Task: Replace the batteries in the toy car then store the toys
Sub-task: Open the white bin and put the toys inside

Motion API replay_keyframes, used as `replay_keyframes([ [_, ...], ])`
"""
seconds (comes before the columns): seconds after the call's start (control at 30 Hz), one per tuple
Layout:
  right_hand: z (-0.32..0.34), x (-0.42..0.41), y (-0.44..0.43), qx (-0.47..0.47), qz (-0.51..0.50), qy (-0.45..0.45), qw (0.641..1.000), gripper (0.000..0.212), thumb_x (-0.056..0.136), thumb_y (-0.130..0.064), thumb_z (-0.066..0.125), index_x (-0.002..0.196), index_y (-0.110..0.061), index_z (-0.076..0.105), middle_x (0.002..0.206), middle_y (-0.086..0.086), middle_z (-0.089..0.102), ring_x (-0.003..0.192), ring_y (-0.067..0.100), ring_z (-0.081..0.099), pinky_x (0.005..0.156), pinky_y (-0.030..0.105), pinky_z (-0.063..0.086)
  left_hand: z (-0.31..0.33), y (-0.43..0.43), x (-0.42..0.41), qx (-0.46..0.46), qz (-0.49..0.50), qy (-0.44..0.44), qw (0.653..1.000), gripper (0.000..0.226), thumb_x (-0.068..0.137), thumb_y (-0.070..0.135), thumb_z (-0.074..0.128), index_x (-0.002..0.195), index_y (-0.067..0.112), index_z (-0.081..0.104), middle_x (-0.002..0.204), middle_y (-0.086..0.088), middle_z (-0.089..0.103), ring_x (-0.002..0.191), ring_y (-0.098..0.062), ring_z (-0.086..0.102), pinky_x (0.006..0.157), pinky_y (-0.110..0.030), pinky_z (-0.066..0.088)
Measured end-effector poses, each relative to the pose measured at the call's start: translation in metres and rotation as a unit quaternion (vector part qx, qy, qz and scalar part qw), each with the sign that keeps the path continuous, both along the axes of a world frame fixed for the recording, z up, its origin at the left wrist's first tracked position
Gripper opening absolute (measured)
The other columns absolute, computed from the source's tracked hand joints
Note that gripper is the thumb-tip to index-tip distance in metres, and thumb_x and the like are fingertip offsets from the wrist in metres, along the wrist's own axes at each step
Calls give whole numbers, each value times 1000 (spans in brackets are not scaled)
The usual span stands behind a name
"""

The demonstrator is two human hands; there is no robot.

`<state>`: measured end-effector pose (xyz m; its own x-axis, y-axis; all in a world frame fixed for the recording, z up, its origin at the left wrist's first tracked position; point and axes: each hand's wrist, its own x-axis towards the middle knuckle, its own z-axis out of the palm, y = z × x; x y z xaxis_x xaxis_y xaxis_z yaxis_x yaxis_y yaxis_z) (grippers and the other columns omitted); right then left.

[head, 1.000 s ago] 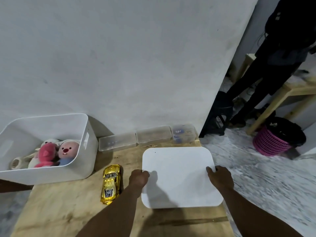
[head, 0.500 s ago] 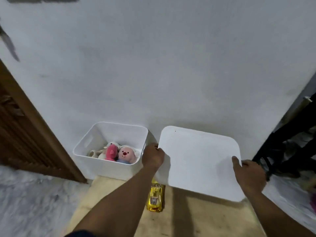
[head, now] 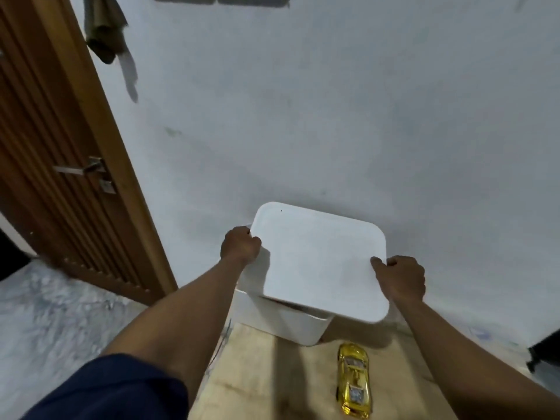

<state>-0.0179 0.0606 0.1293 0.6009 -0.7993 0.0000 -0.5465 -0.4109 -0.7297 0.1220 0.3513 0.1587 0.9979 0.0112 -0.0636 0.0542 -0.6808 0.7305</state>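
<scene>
I hold a flat white lid (head: 318,262) with rounded corners just above the white storage bin (head: 291,324), which stands against the wall. My left hand (head: 239,245) grips the lid's left edge and my right hand (head: 400,277) grips its right edge. The lid covers the bin's opening, so the soft toys inside are hidden. A shiny yellow toy car (head: 354,378) lies on the wooden table (head: 257,374) in front of the bin, between my forearms.
A grey wall rises right behind the bin. A brown wooden door (head: 54,165) with a metal handle stands to the left, with marbled floor (head: 45,313) below it. A dark object (head: 545,350) shows at the right edge.
Both hands carried the lid from the table's right side leftwards, over the bin. The soft toys seen earlier are now covered. The view has swung left.
</scene>
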Motion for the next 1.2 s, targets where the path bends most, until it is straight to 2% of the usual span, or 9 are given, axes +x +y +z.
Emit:
replay_keyframes([
  [0.13,-9,49,30,34,47,45,997,37,71,-46,73,71,-9,69,70,7,70,65,27,68,61,28,51,-15,42,41,21,10,22,999,23,84,11,52,97,2,68,108,-15,67,104,-34,60,84,-36,51],
  [0.23,-20,71,41,46,52,73,995,44,62,-47,74,79,-6,67,79,10,70,69,29,69,60,27,50,-28,57,62,28,8,36,999,22,84,9,51,99,2,67,110,-15,66,104,-34,60,86,-37,51],
  [0.33,-31,76,46,56,42,94,993,45,60,-47,74,79,-8,62,85,13,70,73,32,69,55,25,43,-40,62,72,29,-3,50,998,26,86,10,51,105,3,68,112,-13,66,105,-34,60,86,-36,51],
  [0.63,-51,71,56,38,26,128,991,42,65,-46,76,71,-9,57,78,13,66,70,31,66,52,25,39,-67,70,78,44,-33,81,995,28,88,12,51,108,4,69,115,-13,66,107,-34,60,85,-34,49],
  [0.73,-51,72,58,39,17,130,991,40,67,-44,75,66,-10,54,74,10,63,67,30,64,52,25,41,-70,69,82,28,-34,93,995,28,86,9,49,103,1,70,109,-14,68,100,-34,61,84,-36,51],
  [0.8,-53,71,57,38,6,136,990,40,68,-42,75,71,-7,58,76,9,65,68,30,66,55,27,44,-71,68,85,15,-44,101,994,27,84,7,47,98,0,70,102,-15,67,92,-33,59,84,-38,52],
  [0.97,-64,63,57,47,7,136,990,34,73,-37,72,71,-4,65,71,8,66,66,28,64,56,27,44,-76,69,88,-20,-50,115,992,23,80,6,43,86,18,63,91,-8,60,81,-27,50,75,-33,45],
  [1.07,-68,65,61,42,5,128,991,34,80,-38,68,80,-4,70,79,9,70,71,27,65,60,27,43,-79,66,91,-53,-39,124,990,29,85,3,42,93,19,65,98,-5,61,90,-28,53,88,-36,49],
  [1.2,-70,65,71,35,14,117,992,34,91,-36,59,111,-9,64,109,9,67,93,29,62,78,34,47,-91,68,92,-116,-28,144,982,44,88,5,40,122,16,65,122,-5,64,110,-28,57,94,-36,48],
])
